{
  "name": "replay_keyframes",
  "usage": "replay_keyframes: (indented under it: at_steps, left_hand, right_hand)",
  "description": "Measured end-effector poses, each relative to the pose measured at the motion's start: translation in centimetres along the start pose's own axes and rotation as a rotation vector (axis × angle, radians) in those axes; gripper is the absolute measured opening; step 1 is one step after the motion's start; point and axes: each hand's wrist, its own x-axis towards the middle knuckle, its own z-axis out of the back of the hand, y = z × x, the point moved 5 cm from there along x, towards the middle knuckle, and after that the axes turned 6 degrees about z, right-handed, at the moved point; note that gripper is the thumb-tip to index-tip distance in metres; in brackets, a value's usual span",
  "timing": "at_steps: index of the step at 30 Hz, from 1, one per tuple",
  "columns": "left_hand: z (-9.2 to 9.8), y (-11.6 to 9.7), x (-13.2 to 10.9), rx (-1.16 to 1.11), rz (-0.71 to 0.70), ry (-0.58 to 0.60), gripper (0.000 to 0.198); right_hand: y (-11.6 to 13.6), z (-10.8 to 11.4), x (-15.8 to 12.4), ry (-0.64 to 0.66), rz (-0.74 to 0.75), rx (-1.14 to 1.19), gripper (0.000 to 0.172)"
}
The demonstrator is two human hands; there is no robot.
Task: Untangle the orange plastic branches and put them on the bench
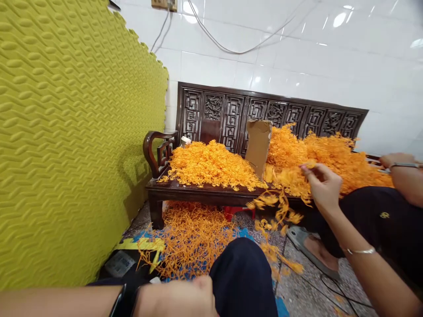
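Note:
My right hand (325, 187), with a thin bracelet on its wrist, pinches a loose string of orange plastic-looking sprigs (282, 207). The string dangles blurred in front of the bench edge. My left hand (178, 295), below a black wristband, is closed near my knee at the bottom of the view; what its fingers hold, if anything, is hidden. A heap of orange frilly pieces (211, 165) lies on the left of the dark carved wooden bench (198, 192). Behind my right hand is a larger orange pile (317, 152), with a cardboard piece (258, 147) standing between the heaps.
Thin orange stems (198, 237) are heaped on the floor, with blue matting showing around them. A yellow textured foam mat (72, 132) stands upright at left. At right, another person's hand (398, 159) touches the pile; their sandalled foot (313, 251) is near a black cable (343, 295).

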Motion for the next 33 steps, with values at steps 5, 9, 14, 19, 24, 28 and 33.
replay_keyframes:
  at_steps: [5,9,14,19,24,28,33]
  left_hand:
    - [-1.8,-0.8,-0.6,0.299,-0.42,0.386,0.038]
    - [-2.3,0.2,0.1,0.692,-0.641,0.472,0.025]
    - [-2.8,-0.5,-0.5,0.727,-0.748,0.489,0.028]
    - [-1.3,-3.0,-0.5,0.579,-0.662,0.381,0.038]
    - [3.1,-6.3,0.3,0.519,-0.894,0.004,0.039]
    - [5.1,-6.0,2.7,0.965,-0.795,-0.145,0.027]
    - [7.7,-2.0,7.0,0.625,-0.244,-0.216,0.08]
  right_hand:
    - [0.3,-1.8,0.5,0.276,-0.008,0.037,0.031]
    - [0.6,-0.5,1.4,-0.032,-0.042,0.143,0.029]
    - [2.2,-0.2,2.7,-0.08,-0.035,0.231,0.025]
    - [2.4,-3.5,2.9,0.334,-0.163,0.456,0.021]
    - [2.8,-6.2,2.2,0.292,-0.338,0.761,0.025]
    - [5.9,-8.9,1.2,0.382,-0.379,0.89,0.026]
    - [11.7,-12.2,-1.1,0.355,-0.359,1.084,0.022]
